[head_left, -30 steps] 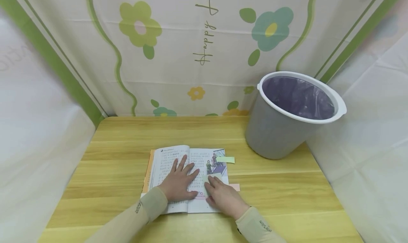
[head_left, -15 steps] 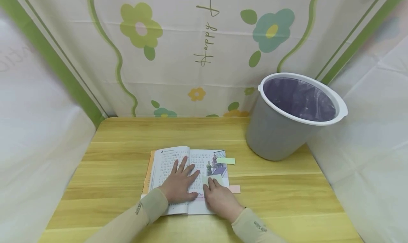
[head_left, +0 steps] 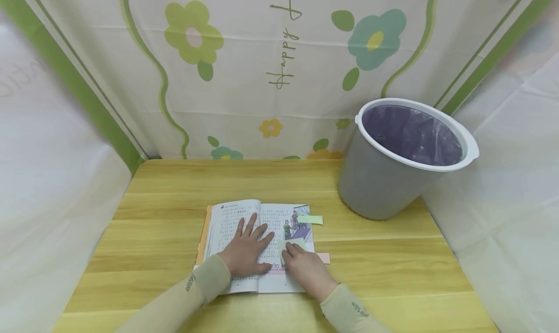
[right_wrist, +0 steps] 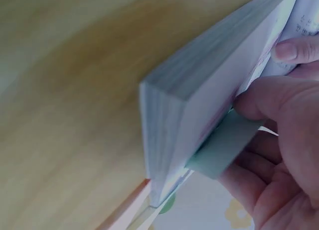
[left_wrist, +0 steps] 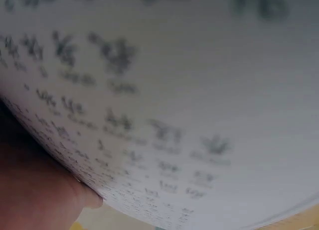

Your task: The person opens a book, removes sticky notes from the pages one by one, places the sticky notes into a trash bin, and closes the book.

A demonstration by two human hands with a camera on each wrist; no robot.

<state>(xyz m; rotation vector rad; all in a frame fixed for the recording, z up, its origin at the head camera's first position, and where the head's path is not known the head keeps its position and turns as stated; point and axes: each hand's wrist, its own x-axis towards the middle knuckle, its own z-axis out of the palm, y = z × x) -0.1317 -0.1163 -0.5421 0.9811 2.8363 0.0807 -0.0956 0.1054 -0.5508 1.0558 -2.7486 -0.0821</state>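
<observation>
An open book (head_left: 271, 285) with printed text lies on the wooden table (head_left: 153, 236). My left hand (head_left: 244, 254) rests on it with fingers spread, across the left page and the fold. In the left wrist view a blurred, curving page (left_wrist: 199, 90) fills most of the picture. On the right page is a pale green sticky note (head_left: 297, 243), partly covered by my right hand (head_left: 309, 273). In the right wrist view this note (right_wrist: 224, 145) stands away from the page, between thumb and fingers, which hold it. Fingertip contact is partly hidden.
A light green tab (head_left: 311, 220) and a pink tab (head_left: 324, 258) stick out past the book's right edge. At the table's back right stands a grey bin (head_left: 371, 182) with a white rim and dark purple liner. Flower-patterned cloth (head_left: 244, 56) hangs behind.
My right hand shifts slightly left and then back right over the sticky note, its fingers changing position a little. My left hand stays in place on the book.
</observation>
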